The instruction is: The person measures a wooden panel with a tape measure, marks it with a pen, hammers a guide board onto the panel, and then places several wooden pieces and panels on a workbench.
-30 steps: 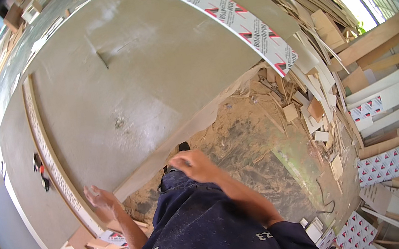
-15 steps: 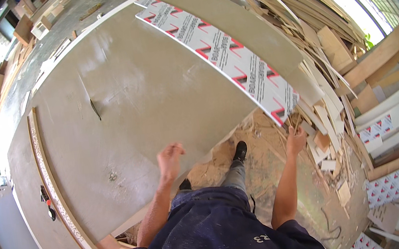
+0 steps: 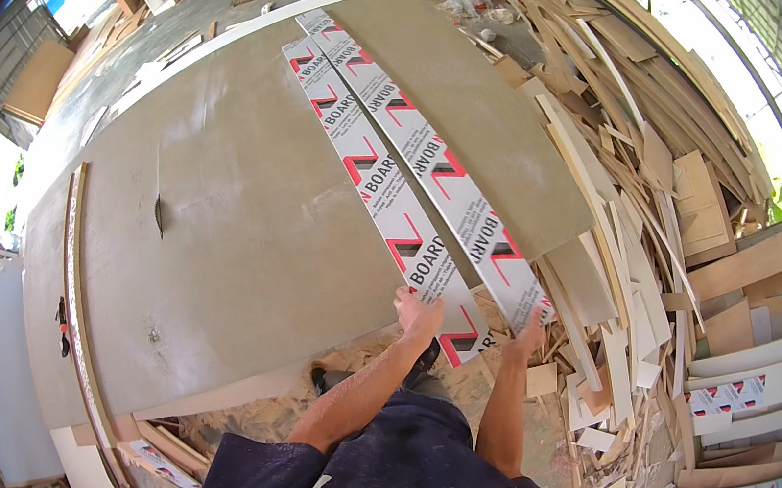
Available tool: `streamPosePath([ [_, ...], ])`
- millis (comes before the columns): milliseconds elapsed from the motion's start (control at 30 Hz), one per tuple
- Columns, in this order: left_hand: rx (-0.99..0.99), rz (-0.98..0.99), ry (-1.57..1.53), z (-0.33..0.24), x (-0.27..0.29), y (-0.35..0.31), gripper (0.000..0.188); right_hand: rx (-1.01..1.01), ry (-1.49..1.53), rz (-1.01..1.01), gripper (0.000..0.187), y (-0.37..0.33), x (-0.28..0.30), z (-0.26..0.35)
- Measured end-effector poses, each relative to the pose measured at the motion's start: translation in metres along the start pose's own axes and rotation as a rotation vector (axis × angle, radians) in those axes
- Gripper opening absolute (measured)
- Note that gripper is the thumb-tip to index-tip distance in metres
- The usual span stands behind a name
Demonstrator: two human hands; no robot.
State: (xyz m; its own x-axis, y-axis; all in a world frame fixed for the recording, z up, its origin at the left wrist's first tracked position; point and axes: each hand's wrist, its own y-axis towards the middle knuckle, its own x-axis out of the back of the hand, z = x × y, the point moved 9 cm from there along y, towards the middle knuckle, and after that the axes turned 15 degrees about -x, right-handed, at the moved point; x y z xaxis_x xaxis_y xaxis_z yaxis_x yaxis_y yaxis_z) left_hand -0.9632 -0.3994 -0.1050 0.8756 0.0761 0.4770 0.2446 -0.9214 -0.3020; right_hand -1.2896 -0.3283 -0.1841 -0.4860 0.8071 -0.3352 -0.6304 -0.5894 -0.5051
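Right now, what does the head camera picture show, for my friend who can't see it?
A person's left hand and right hand each rest on the near end of a long white printed strip; the second strip lies beside the first. Both lie on a big grey table saw bench with its blade poking up, and offcuts are piled to the right.

Two printed strips (image 3: 372,177) (image 3: 448,187) lie side by side on the large board (image 3: 240,224). Offcut pile (image 3: 643,211) lies right; sawdust floor (image 3: 265,414) below the board's near edge.
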Motion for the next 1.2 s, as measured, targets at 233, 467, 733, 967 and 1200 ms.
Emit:
streamPosePath([
  [233,-0.056,-0.139,-0.010,0.005,-0.007,-0.011,0.078,0.062,-0.047,-0.296,0.050,0.043,0.124,0.100],
  [467,0.089,-0.089,-0.399,0.041,-0.016,0.006,0.038,0.317,-0.023,-0.230,0.048,0.062,0.160,0.145],
  [733,-0.022,0.176,-0.896,-0.029,0.010,-0.013,0.028,0.757,-0.821,-0.688,0.043,0.005,0.058,0.208],
  [967,-0.065,0.235,-0.849,-0.055,0.034,-0.018,0.029,-0.201,-0.989,0.834,0.035,-0.070,-0.262,0.071],
  [1200,-0.139,0.183,-0.867,-0.055,0.047,-0.024,0.029,-0.189,-1.000,0.906,0.039,-0.066,-0.367,-0.042],
])
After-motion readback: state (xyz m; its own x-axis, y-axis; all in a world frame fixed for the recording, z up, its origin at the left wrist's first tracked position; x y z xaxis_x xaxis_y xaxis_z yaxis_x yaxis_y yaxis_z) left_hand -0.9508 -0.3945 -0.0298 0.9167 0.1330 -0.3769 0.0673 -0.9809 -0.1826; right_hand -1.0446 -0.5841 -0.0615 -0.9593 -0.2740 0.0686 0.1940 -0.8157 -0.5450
